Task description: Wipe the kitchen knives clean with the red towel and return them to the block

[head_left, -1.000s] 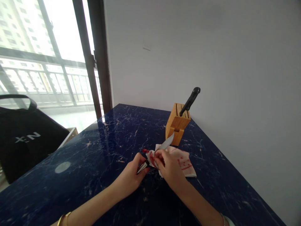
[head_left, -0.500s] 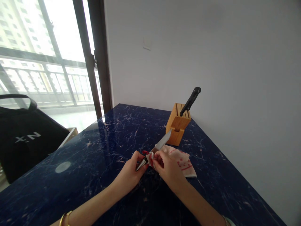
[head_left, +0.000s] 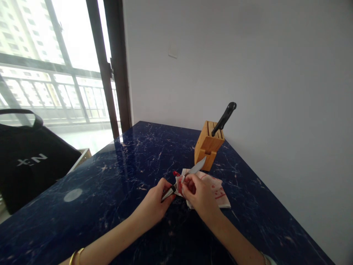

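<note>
My left hand [head_left: 159, 197] is closed around the handle of a kitchen knife [head_left: 198, 166], whose blade points up and away to the right, toward the knife block. A white and red cloth [head_left: 179, 184] is folded over the blade near the handle, pinched there by the fingers of my right hand [head_left: 199, 191]. Part of the blade is hidden under the cloth and fingers. Beneath my right hand lies a white towel with red marks [head_left: 220, 191]; I cannot tell whether it is one piece with the pinched cloth. A small red bit shows beside the blade.
A wooden knife block [head_left: 207, 145] stands just beyond the blade tip, with one black-handled knife [head_left: 224, 117] in it. The dark blue marbled table [head_left: 154, 147] meets a white wall at its right side. A black bag [head_left: 33, 162] is at the left by the window.
The pinched cloth and my right hand have shifted slightly right along the blade, away from the handle. The knife has moved a little right too, its tip slightly lower.
</note>
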Available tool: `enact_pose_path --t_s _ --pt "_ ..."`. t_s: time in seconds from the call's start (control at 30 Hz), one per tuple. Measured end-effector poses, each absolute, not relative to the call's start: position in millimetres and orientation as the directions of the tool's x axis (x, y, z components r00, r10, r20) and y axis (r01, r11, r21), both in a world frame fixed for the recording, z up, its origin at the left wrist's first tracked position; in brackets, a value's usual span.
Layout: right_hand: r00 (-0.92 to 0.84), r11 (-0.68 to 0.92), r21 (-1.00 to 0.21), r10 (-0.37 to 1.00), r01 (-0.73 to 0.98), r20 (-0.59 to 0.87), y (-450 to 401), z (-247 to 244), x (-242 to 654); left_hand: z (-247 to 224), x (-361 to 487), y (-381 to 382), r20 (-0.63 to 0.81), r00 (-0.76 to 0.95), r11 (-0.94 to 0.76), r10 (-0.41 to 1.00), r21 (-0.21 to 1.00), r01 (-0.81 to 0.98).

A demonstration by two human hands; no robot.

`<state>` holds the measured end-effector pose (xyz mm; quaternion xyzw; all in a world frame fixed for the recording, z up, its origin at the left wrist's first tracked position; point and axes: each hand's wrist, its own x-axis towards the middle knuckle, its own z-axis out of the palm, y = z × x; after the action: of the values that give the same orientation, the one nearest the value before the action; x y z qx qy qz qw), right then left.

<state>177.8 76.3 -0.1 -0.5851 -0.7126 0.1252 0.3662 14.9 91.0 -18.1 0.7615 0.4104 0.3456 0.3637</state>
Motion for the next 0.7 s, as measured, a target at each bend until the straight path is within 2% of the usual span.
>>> enact_pose_path --t_s 0.27,0.37,0.57,0.7 --pt "-0.175 0.340 -0.549 0.927 0.763 0.331 73 0 177 -21 13 94 0.228 0.378 -0.349 0.898 0.890 0.294" --pt "-0.128 0.320 -0.553 0.925 0.769 0.359 74 7 184 -21 12 97 0.222 0.346 -0.334 0.912 0.891 0.308" --pt "0.119 0.205 -0.584 0.876 0.785 0.467 75 23 196 -18 14 91 0.207 0.384 -0.351 0.900 0.866 0.356" --pt "0.073 0.249 -0.578 0.876 0.777 0.476 75 15 191 -14 17 85 0.200 0.427 -0.364 0.882 0.864 0.348"
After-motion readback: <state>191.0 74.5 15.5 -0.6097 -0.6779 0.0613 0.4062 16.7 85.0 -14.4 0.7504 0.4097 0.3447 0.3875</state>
